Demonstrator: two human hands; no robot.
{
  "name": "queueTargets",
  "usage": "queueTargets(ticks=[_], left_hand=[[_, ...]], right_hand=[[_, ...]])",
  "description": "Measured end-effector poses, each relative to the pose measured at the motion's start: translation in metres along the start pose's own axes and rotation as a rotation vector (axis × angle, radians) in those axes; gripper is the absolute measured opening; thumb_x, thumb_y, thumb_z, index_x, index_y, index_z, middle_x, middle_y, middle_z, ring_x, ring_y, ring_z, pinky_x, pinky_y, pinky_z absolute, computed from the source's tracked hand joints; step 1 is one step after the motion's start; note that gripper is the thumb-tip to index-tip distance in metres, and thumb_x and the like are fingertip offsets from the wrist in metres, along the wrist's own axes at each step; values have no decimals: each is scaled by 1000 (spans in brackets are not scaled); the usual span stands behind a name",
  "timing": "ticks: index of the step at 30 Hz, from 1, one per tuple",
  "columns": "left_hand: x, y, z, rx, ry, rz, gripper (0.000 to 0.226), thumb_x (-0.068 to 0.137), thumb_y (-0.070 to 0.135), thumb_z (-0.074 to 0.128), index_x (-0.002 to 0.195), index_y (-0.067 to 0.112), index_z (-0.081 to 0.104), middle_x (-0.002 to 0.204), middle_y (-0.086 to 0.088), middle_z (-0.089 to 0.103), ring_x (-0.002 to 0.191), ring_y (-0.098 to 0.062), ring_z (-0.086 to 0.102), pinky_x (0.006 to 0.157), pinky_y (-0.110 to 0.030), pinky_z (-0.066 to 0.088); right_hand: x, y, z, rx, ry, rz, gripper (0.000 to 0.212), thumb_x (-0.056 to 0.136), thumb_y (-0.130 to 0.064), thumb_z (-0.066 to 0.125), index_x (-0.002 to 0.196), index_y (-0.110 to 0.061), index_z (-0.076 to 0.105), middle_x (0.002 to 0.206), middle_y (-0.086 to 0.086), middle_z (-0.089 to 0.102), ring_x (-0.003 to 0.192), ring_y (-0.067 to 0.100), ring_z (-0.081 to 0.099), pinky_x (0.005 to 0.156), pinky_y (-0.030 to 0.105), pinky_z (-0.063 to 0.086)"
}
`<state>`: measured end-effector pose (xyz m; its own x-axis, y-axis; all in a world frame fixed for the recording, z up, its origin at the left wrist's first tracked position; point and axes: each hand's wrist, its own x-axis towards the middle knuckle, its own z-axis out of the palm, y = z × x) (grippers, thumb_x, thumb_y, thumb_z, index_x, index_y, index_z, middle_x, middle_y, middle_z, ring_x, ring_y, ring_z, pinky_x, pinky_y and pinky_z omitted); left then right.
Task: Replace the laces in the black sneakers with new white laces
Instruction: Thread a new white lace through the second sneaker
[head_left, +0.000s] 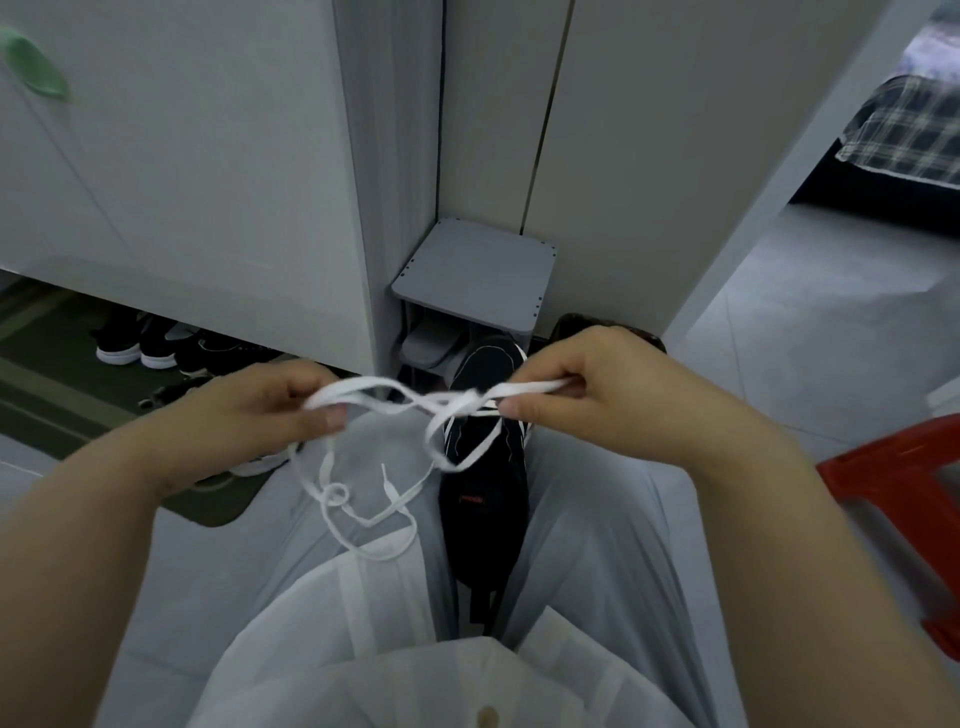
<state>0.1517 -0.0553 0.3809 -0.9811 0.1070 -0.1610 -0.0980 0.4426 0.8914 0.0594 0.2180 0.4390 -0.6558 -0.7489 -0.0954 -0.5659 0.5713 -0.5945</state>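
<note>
Both hands are up at mid-frame. The left hand (270, 410) has its grip pinched on one end of a flat, woven white lace (395, 387), and the right hand (597, 395) pinches the other end. Doubled strands stretch taut between them, and slack loops and curls hang below at centre. Whether that is one lace or two, the tangle does not tell. One black sneaker (483, 499), matte with thin white stripes, sits between two pale-trousered legs, its long axis running up the frame and its toe towards the grey shoe rack (472, 280). A glossy red stool (904, 499) stands at right.
</note>
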Motion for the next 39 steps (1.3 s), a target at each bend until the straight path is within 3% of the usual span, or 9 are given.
queueTargets(ticks=[3, 8, 12, 18, 22, 27, 32, 35, 39], left_hand=[[1, 19, 12, 17, -258, 14, 50, 59, 70, 65, 88, 30, 66, 85, 9, 65, 77, -5, 61, 70, -15, 47], [29, 50, 58, 195, 121, 235, 36, 79, 46, 58, 112, 36, 46, 111, 24, 56, 106, 13, 49, 87, -12, 43], [40, 64, 72, 51, 39, 336, 17, 94, 23, 48, 85, 30, 60, 64, 13, 54, 58, 2, 48, 56, -12, 39], [20, 20, 25, 119, -55, -77, 23, 94, 17, 46, 78, 16, 63, 56, 13, 52, 51, 4, 46, 57, -8, 36], [10, -3, 17, 214, -95, -192, 23, 93, 23, 49, 80, 22, 68, 81, 8, 67, 78, 1, 60, 78, -16, 41], [6, -19, -3, 191, 284, -184, 22, 95, 22, 45, 81, 20, 62, 93, -21, 63, 78, -23, 59, 74, -32, 44], [2, -24, -11, 21, 555, -178, 35, 96, 22, 36, 70, 21, 60, 100, -16, 65, 89, -22, 57, 88, -37, 44], [6, -4, 2, 47, 633, -36, 33, 99, 20, 32, 75, 12, 54, 74, -8, 63, 73, -22, 57, 80, -37, 48], [14, 47, 4, -105, 870, 173, 35, 99, 30, 34, 67, 20, 46, 54, 7, 40, 55, -15, 45, 50, -17, 44]], right_hand=[[-1, 6, 2, -42, 80, 55, 26, 82, -45, 61, 69, -23, 68, 57, -2, 56, 49, 4, 44, 50, 19, 36], [-3, -5, 2, 302, 234, -40, 27, 94, -28, 49, 74, -21, 65, 49, -8, 41, 47, 5, 36, 49, 19, 33], [-5, -6, 2, 475, 382, -110, 22, 96, -22, 46, 80, -20, 61, 47, -14, 42, 45, 2, 36, 49, 16, 35], [-21, 17, -11, 891, 775, -48, 33, 75, -41, 71, 57, -21, 50, 47, -11, 42, 48, 6, 43, 66, 26, 45], [-25, 29, -7, 956, 956, 14, 40, 80, -15, 68, 61, -20, 34, 50, -12, 43, 48, 4, 43, 59, 22, 44], [-28, 57, 7, 738, 1192, 173, 40, 78, 4, 54, 59, -23, 32, 49, -14, 35, 50, 8, 32, 52, 23, 35], [-30, 76, 28, 251, 877, 397, 29, 72, 5, 55, 65, -20, 42, 57, -6, 42, 47, 5, 38, 42, 12, 29], [-29, 91, 51, -78, 400, 507, 21, 77, -3, 56, 70, -23, 53, 65, -8, 50, 63, 14, 49, 51, 21, 34], [-32, 101, 61, -167, 354, 562, 27, 80, 1, 50, 73, -25, 54, 66, -11, 45, 63, 11, 43, 50, 18, 28]])
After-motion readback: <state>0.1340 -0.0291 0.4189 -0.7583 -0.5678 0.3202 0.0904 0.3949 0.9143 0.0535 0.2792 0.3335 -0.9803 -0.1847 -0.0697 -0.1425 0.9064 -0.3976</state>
